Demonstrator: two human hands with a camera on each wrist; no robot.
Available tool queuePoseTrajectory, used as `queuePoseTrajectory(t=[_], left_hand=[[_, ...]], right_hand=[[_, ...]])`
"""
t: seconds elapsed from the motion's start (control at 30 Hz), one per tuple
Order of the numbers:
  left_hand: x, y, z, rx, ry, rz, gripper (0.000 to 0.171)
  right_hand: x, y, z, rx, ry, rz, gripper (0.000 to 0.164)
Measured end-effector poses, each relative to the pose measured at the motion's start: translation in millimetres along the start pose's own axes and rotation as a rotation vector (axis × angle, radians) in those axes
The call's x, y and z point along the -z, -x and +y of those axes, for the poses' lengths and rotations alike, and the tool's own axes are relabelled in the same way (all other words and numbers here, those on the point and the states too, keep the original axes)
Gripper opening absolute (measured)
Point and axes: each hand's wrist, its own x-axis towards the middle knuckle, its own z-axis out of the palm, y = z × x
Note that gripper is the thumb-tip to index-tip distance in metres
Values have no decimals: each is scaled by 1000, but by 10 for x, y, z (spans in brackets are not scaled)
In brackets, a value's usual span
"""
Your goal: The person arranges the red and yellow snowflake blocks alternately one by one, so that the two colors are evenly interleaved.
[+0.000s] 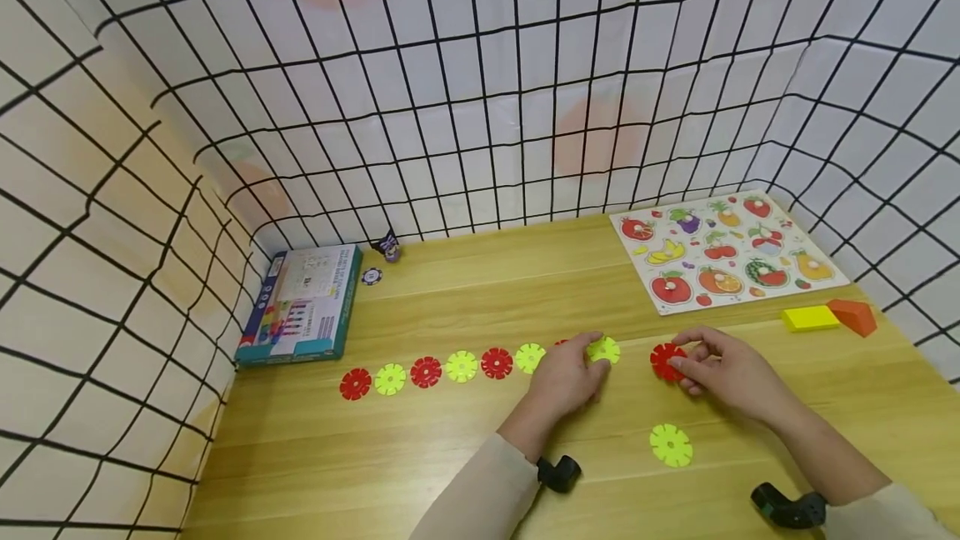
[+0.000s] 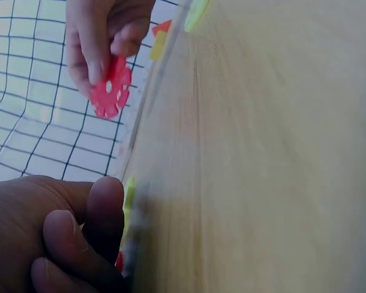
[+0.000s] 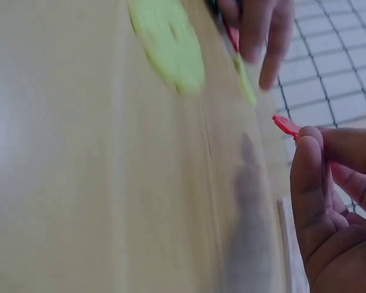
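Observation:
My right hand pinches a red notched plastic disc between thumb and fingers, raised off the table in the right wrist view. My left hand is at the right end of a row of alternating red and yellow-green discs. Its thumb and forefinger lie spread beside the last yellow-green disc; whether they touch it I cannot tell. That hand partly covers a red disc in the row. A loose yellow-green disc lies nearer the front, below the right hand.
A fruit picture board lies at the back right, with a yellow block and an orange-red block before it. At the back left are a boxed set, a small figure and a round chip. Black wire grid encloses the table.

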Motion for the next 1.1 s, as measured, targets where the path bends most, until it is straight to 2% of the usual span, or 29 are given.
queuePoseTrajectory(t=[0.13,0.27,0.67,0.93,1.1], left_hand=[[-25,-8,25,50,-12,16,41],[-41,-14,41,90,-6,16,40],[-23,-14,40,100,-1,17,40],[-25,-6,50,107,-15,19,40],[-28,8,62,108,-30,24,41]], right_hand=[[77,-147,72,-45,-39,37,52],[37,-266,95,-53,-66,25,51],[-101,-466,-25,-64,187,-53,39],[-134,-491,-22,-23,314,10,37],[-151,-458,-20,-12,344,49,37]])
